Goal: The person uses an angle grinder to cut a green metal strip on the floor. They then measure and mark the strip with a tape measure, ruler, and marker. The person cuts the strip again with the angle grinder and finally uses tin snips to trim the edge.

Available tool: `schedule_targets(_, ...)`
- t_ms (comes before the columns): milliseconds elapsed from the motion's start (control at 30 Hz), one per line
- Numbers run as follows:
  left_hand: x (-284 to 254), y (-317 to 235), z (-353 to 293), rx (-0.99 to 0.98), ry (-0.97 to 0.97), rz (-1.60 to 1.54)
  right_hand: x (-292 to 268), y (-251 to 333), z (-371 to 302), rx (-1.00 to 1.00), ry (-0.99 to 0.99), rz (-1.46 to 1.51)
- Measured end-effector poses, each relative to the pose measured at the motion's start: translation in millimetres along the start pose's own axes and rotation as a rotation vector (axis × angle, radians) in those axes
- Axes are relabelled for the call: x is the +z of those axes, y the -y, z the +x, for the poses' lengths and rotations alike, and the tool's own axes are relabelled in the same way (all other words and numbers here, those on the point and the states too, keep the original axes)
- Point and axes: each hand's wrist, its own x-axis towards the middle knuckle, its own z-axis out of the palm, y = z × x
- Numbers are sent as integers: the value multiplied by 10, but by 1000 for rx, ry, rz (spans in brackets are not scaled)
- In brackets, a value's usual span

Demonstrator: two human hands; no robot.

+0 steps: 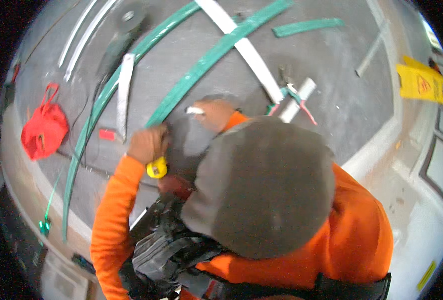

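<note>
Green strip [194, 77] glossy, plastic-looking; tape measure [156, 169] plastic; cap [271, 185] matt cloth.

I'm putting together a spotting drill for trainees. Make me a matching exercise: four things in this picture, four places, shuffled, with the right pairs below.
Things
1. Tape measure
2. Red cloth item
3. Yellow sign
4. Hand tool

Places
A. Far right of the picture
B. Lying over a pale strip
C. Just below a co-worker's left hand in the picture
D. Left side of the picture

Pairs: 1-C, 2-D, 3-A, 4-B
</note>
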Motion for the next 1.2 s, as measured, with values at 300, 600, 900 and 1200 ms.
schedule_targets(300, 543, -67, -204, -64, -97, 114, 7, -136, -151, -103, -309, -113)
schedule_targets(600, 229, 53, 123, -234, -513, -81, -561, -925, -792, -50, -801, -66)
schedule_targets(900, 203, 305, 122, -151, -301, -257, -807, -657, -519, 35, -639, 95)
schedule_targets(1200, -892, 1522, 451, -462, -791, 26, -564, 213, -186, -268, -218, 337)
